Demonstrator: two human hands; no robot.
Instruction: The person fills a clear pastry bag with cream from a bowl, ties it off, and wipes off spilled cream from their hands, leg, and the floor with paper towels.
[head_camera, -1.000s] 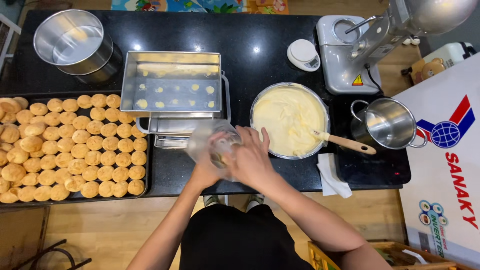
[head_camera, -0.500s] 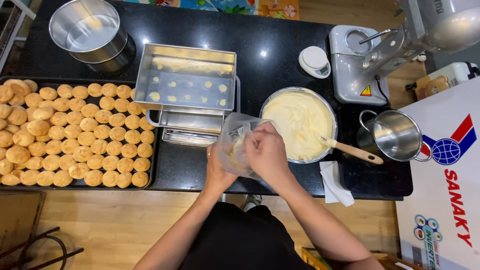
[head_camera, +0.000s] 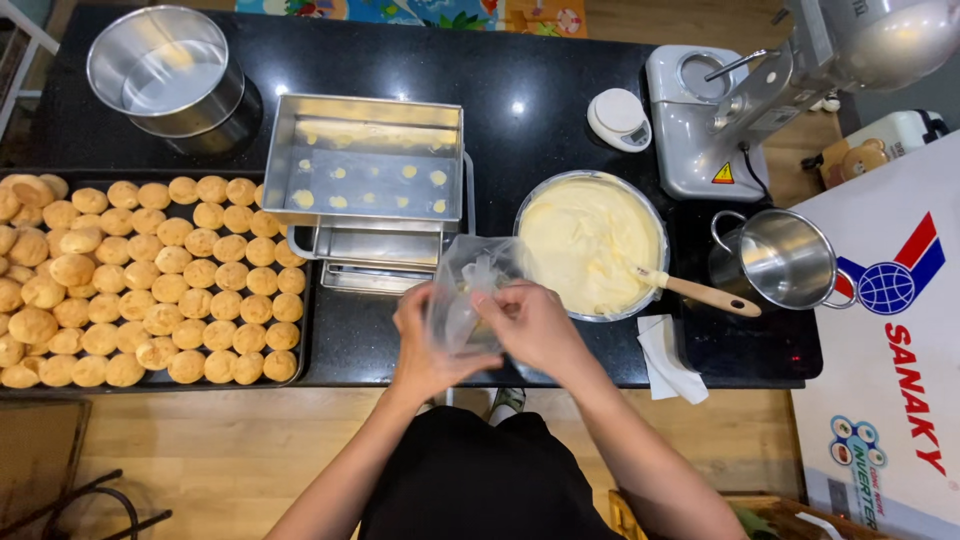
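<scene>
Where a second ago both hands worked the clear plastic bag (head_camera: 468, 290) lower down and a little left of the cream bowl (head_camera: 592, 243), they now hold it just beside the bowl's left rim, over the front part of the black bench (head_camera: 560, 60). Much of that shift may be the head camera moving, since the whole bench has slid in the view as well. The left hand (head_camera: 425, 345) is closed around the bag's lower body from underneath. The right hand (head_camera: 530, 325) is closed too, its fingers (head_camera: 490, 297) pinching the crumpled upper edge of the bag. A little pale filling shows through the plastic, and the bag looks nearly empty, though its folds hide most of the inside.

The bowl is full of smooth yellow cream, with a wooden-handled spatula (head_camera: 690, 291) resting on its right rim and pointing away to the right. To the left of the bowl stands a stack of steel trays (head_camera: 365, 165), the top one dotted with small pale blobs. Further left of the bowl lies a dark tray of golden puffs (head_camera: 140, 280) in rows. To the right of the bowl sit a steel jug (head_camera: 775, 260) and a folded paper towel (head_camera: 668, 352); behind it are a small white scale (head_camera: 620, 118) and a stand mixer (head_camera: 760, 90).
</scene>
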